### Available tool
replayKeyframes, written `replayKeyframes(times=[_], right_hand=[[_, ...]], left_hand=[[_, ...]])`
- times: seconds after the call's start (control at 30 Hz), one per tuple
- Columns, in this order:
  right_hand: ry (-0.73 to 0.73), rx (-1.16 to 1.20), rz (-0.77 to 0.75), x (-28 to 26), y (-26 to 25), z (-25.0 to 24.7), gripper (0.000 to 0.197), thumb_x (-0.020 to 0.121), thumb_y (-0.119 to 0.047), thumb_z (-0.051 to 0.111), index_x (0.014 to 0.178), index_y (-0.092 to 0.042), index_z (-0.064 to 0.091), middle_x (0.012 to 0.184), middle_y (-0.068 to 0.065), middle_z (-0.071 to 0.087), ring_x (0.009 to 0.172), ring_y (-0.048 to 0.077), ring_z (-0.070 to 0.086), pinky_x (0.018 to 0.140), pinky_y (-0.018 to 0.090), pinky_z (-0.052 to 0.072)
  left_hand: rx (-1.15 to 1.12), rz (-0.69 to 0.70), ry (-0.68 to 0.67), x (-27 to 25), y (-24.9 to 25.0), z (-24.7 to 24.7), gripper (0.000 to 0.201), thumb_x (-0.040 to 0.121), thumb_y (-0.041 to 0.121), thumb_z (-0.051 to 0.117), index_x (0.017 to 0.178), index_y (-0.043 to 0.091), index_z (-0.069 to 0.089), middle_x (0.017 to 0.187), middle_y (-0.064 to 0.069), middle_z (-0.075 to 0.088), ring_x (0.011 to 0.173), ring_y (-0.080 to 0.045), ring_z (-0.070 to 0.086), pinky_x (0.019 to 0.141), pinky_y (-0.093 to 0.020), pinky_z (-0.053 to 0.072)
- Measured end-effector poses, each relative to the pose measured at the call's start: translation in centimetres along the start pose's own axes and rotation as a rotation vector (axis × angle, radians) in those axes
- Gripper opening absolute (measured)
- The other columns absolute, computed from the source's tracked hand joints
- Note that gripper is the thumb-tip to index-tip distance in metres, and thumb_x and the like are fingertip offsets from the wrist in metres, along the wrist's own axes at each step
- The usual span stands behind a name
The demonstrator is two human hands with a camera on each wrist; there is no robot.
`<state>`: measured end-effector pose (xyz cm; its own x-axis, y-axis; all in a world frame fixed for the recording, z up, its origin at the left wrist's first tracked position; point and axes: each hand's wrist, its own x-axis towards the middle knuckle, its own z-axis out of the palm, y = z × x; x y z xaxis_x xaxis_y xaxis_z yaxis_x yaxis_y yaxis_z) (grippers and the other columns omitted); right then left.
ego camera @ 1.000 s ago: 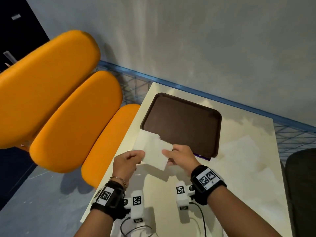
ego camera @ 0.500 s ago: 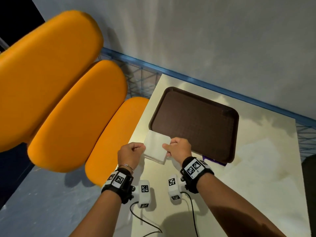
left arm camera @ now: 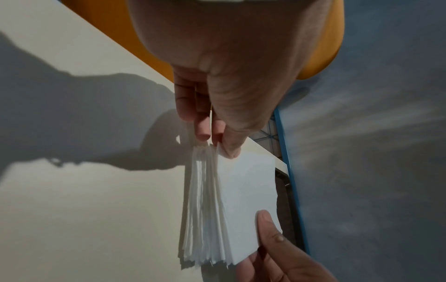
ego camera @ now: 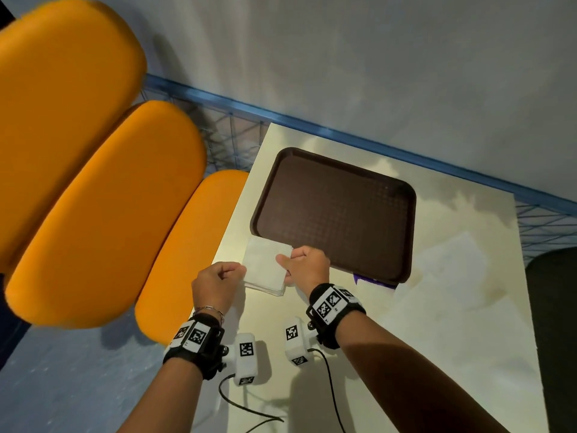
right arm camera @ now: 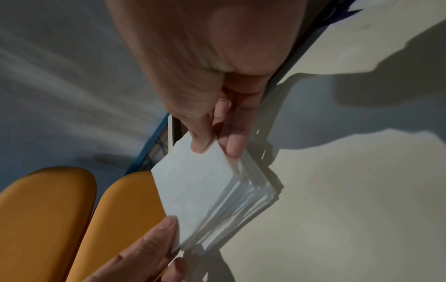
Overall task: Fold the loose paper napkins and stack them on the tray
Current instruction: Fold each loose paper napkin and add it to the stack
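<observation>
A white wad of folded paper napkins (ego camera: 263,265) hangs just above the cream table (ego camera: 437,307), near the front left corner of the dark brown tray (ego camera: 337,210). My left hand (ego camera: 218,282) pinches its left edge between thumb and fingers. My right hand (ego camera: 304,265) pinches its right edge. In the left wrist view the napkins (left arm camera: 243,190) show many fanned layers under my left hand (left arm camera: 217,141). The right wrist view shows the same napkins (right arm camera: 200,190) held by my right hand (right arm camera: 217,147). Nothing lies on the tray.
Three orange seat cushions (ego camera: 103,220) stand to the left of the table. A blue wire rack (ego camera: 231,132) runs along the grey wall behind. A dark chair (ego camera: 555,323) sits at the right edge. Purple tape (ego camera: 371,281) peeks from under the tray.
The unfolded napkin held a second ago is now a smaller, flatter square. Both hands have come closer together and lower toward the table.
</observation>
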<state>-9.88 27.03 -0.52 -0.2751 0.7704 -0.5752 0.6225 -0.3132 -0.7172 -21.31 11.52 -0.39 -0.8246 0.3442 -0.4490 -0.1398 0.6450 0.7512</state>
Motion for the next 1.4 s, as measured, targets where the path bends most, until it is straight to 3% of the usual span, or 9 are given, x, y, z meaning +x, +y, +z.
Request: replayKeyframes(times=[0.13,0.27,0.37,0.53,0.77,0.97,1.1,1.27,1.4], right_hand=[[0.006,0.002,-0.032,0.1,0.4,-0.4,0.037,0.064,-0.045,0.093,0.083,-0.023,0.071,0.077,0.0,0.079,0.068,0.02,0.076,0.069,0.047,0.067],[0.027,-0.051,-0.085,-0.9,1.2,-3.4,0.052,0.059,-0.056,0.091,0.096,-0.028,0.069,0.088,-0.007,0.077,0.081,0.015,0.076,0.074,0.045,0.067],[-0.031,-0.184,-0.134,-2.6,3.5,-7.7,0.042,0.071,-0.045,0.092,0.104,-0.03,0.07,0.099,-0.012,0.073,0.093,0.009,0.072,0.086,0.039,0.063],[-0.056,-0.625,-0.182,-6.8,10.1,-16.8,0.043,0.084,-0.03,0.083,0.124,-0.028,0.067,0.125,-0.007,0.064,0.118,0.012,0.063,0.101,0.028,0.05],[0.025,-0.824,-0.052,-12.1,19.6,-27.2,0.059,0.086,-0.025,0.081,0.14,-0.028,0.058,0.138,-0.005,0.054,0.129,0.018,0.05,0.102,0.022,0.04],[0.033,-0.931,0.0,-14.1,23.7,-30.8,0.06,0.084,-0.031,0.087,0.136,-0.026,0.058,0.135,-0.001,0.052,0.125,0.019,0.053,0.101,0.027,0.047],[0.047,-0.986,0.086,-14.9,25.6,-32.9,0.065,0.085,-0.046,0.085,0.133,-0.015,0.053,0.128,0.006,0.055,0.115,0.024,0.061,0.092,0.03,0.051],[-0.004,-0.988,0.135,-15.4,27.8,-33.7,0.073,0.094,-0.055,0.073,0.138,-0.005,0.046,0.135,0.012,0.057,0.123,0.029,0.062,0.099,0.035,0.051],[-0.033,-0.932,0.09,-15.3,28.4,-33.6,0.072,0.096,-0.053,0.071,0.139,-0.001,0.046,0.138,0.014,0.059,0.128,0.03,0.06,0.102,0.035,0.049]], left_hand=[[0.077,0.056,0.056,-0.3,0.3,-0.1,0.025,0.085,0.036,0.083,0.106,0.025,0.077,0.1,0.006,0.072,0.094,-0.018,0.067,0.083,-0.033,0.054],[0.258,0.312,0.105,-1.9,1.3,0.9,0.02,0.088,0.037,0.081,0.103,0.028,0.072,0.103,0.005,0.061,0.09,-0.016,0.06,0.074,-0.033,0.049],[0.429,0.484,-0.009,-2.7,1.2,2.5,0.016,0.088,0.038,0.08,0.101,0.029,0.074,0.103,0.006,0.059,0.096,-0.016,0.059,0.072,-0.032,0.05],[0.62,0.409,-0.111,-3.4,1.0,4.3,0.025,0.092,0.035,0.076,0.113,0.022,0.077,0.125,-0.004,0.061,0.122,-0.026,0.054,0.09,-0.044,0.053],[0.505,0.599,-0.133,-9.5,3.8,7.3,0.013,0.091,0.029,0.077,0.103,0.025,0.078,0.112,-0.005,0.068,0.107,-0.028,0.061,0.08,-0.039,0.052],[0.61,0.543,-0.751,-19.1,4.1,14.9,0.011,0.09,0.036,0.078,0.082,0.04,0.071,0.082,0.025,0.067,0.077,0.009,0.062,0.07,-0.014,0.045],[0.833,0.428,-0.996,-24.6,2.1,20.4,0.024,0.091,0.04,0.073,0.069,0.041,0.063,0.074,0.023,0.061,0.074,0.002,0.059,0.066,-0.013,0.042],[0.948,0.248,-0.886,-28.7,-0.6,24.7,0.029,0.089,0.041,0.062,0.072,0.017,0.066,0.092,-0.011,0.074,0.089,-0.027,0.069,0.074,-0.031,0.054],[0.909,0.133,-0.736,-30.8,-2.1,26.5,0.058,0.071,0.063,0.076,0.102,0.014,0.072,0.103,-0.005,0.07,0.092,-0.024,0.065,0.073,-0.03,0.051]])
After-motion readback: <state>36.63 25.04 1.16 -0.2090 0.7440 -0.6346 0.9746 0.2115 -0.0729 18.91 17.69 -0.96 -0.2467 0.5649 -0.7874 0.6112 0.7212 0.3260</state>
